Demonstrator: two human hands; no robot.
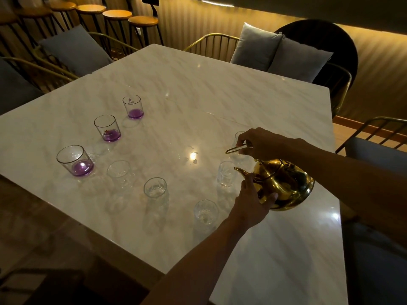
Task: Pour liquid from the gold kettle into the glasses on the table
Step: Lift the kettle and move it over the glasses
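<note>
Right fingers (pixel 243 143) gripping gold kettle (pixel 284 184) handle, left hand (pixel 253 199) beneath

Mostly hidden behind the right hand (pixel 262 143) above the gold kettle (pixel 284 184): one clear glass (pixel 239 135), contents impossible to tell; cut off by the right edge beyond the kettle: a wire-backed chair (pixel 378 146).

On the white marble table (pixel 198 89) stand three straight clear tumblers with purple bases (pixel 76 160) (pixel 108 128) (pixel 133 106), five clear cut-glass tumblers (pixel 119 172) (pixel 155 187) (pixel 206 211) (pixel 226 174) (pixel 239 136), one partly hidden, and one shiny gold metal kettle (pixel 284 186). Behind are five round wooden-topped bar stools (pixel 143 20).
</note>
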